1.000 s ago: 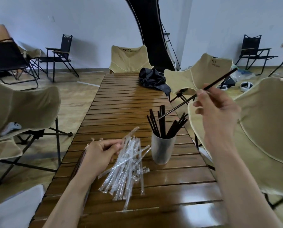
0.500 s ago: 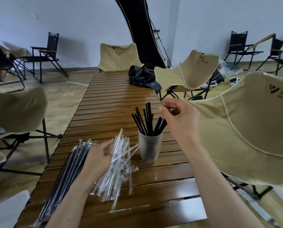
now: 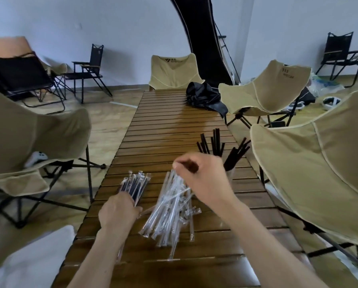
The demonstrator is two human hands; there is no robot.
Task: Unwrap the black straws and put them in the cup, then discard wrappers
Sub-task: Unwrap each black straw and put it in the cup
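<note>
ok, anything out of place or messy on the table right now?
Only the empty wrappers: not discarded, they lie in a loose, crisscrossed heap mid-table, beside the neater wrapped straws. Black straws stand splayed behind the right hand, which hides the cup. Nothing spilled or broken.

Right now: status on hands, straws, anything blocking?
Left hand grips wrapped straws. Right hand curled above empty wrappers, pinch contents unclear. Unwrapped straws stand in cup behind it. Nothing blocking.
</note>
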